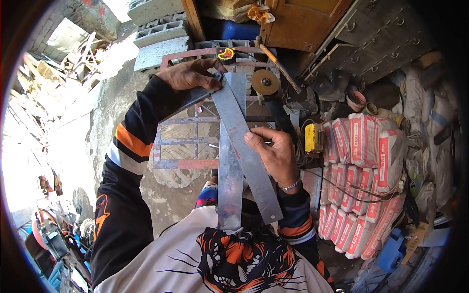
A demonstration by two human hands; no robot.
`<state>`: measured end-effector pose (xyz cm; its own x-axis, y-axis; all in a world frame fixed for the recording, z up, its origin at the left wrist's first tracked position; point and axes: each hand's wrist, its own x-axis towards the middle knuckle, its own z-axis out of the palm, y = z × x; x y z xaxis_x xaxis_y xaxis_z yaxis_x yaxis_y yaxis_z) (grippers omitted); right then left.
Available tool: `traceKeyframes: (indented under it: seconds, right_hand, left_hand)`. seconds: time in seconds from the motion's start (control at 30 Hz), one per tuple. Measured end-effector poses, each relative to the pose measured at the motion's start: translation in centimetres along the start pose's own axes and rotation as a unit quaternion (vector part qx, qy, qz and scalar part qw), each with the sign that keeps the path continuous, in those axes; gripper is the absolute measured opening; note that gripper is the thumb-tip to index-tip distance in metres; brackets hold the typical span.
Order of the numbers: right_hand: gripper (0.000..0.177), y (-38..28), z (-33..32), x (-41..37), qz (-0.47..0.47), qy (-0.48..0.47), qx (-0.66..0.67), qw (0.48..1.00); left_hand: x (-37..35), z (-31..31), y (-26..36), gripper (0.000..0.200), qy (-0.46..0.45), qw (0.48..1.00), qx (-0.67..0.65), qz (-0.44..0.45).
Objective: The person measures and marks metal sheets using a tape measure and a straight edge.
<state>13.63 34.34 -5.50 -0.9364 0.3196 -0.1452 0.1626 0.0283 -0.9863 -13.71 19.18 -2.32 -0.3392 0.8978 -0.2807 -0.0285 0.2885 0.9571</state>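
Looks early on: left hand [190, 74] clamps both strips [229, 185] together up at 12 o'clock, right hand [276, 154] pinches the slanted strip [260, 188] mid-length, nothing joined yet, grinder [265, 82] lying at 1 o'clock.

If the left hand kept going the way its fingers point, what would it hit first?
The left hand pinches the top ends of the crossed metal strips. Beyond them, it would probably meet the round grinder disc, though that may lie lower.
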Motion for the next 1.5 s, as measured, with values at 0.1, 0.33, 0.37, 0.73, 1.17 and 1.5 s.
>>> traceKeyframes:
  seconds: [0.1,0.33,0.37,0.73,1.17,1.5]
  right_hand:
    - [0.040,-0.1,-0.2,0.1,0.000,-0.004,0.008,1.000]
    - [0.037,0.1,-0.2,0.1,0.004,0.001,-0.014,1.000]
    - [0.037,0.0,-0.2,0.1,0.014,-0.001,-0.014,1.000]
    - [0.036,-0.4,-0.6,0.4,-0.006,-0.013,-0.019,1.000]
    - [0.033,-0.5,-0.7,0.3,-0.042,0.001,-0.053,0.998]
    - [0.035,-0.1,-0.8,0.4,-0.044,-0.007,-0.045,0.998]
  left_hand:
    - [0.2,-0.4,-1.2,0.040,-0.005,0.999,-0.039,0.009]
    - [0.7,-0.9,-1.8,0.036,-0.012,0.998,-0.040,0.038]
    - [1.1,-1.1,-2.4,0.035,-0.020,0.998,-0.045,0.043]
    - [1.6,-1.1,-3.0,0.032,-0.023,0.998,-0.051,0.025]
    - [1.4,-0.9,-2.1,0.035,-0.030,0.999,-0.007,0.005]
    - [0.9,-0.2,-2.4,0.036,0.002,0.998,-0.065,0.008]
